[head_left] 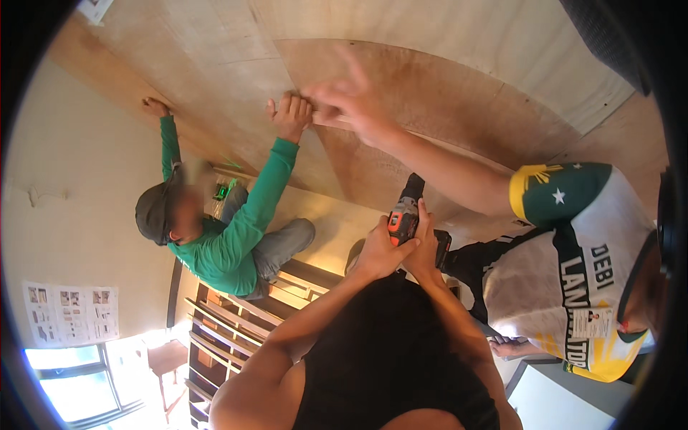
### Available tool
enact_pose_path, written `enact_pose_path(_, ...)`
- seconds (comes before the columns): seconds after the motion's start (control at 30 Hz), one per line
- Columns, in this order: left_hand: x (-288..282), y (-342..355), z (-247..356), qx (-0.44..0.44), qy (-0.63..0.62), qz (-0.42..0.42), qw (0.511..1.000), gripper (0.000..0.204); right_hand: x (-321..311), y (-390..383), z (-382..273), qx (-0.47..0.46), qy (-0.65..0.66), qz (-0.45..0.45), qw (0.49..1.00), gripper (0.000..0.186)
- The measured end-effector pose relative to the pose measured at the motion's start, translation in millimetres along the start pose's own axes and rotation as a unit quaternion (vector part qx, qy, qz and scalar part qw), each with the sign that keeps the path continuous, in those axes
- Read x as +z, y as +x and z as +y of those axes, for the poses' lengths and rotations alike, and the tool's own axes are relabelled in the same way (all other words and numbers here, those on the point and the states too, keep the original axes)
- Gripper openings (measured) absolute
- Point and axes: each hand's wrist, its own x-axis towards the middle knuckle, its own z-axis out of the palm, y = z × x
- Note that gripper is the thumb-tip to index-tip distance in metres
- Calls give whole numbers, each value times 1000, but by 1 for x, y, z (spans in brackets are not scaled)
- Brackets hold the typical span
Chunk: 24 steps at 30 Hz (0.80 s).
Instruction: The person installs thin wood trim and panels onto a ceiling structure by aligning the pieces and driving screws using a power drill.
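A cordless drill (405,217), orange and black with a dark chuck, is held in front of my chest, chuck angled up toward the plywood panel (430,79). My left hand (383,251) wraps round the left side of its body. My right hand (424,247) is closed on it from the right, just above the black battery (443,249). Whether a bit sits in the chuck is too small to tell. The chuck looks apart from the panel. Beyond it, a thin wooden strip (333,122) lies along the plywood, with a co-worker's hand (292,116) at its left end.
At left, a person in a green shirt (229,254) braces both arms against the panel, above a slatted wooden rack (233,330). At right, a person in a white and green jersey (534,279) reaches across, hand blurred. Printed sheets (72,312) hang on the wall.
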Motion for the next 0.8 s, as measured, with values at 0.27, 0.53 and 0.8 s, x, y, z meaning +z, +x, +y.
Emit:
enact_pose_path(0.27, 6, 6, -8, -26, 27, -9, 999, 60, -7, 3, 9, -17, -16, -35, 999, 102)
enact_pose_path(0.53, 20, 16, -28, 26, -41, -1, 999, 52, -12, 9, 33, -25, 30, -97, 995, 93)
enact_pose_path(0.8, 27, 28, -43, -19, -58, -25, 998, 42, -4, 10, 50, -64, 84, -84, 991, 100)
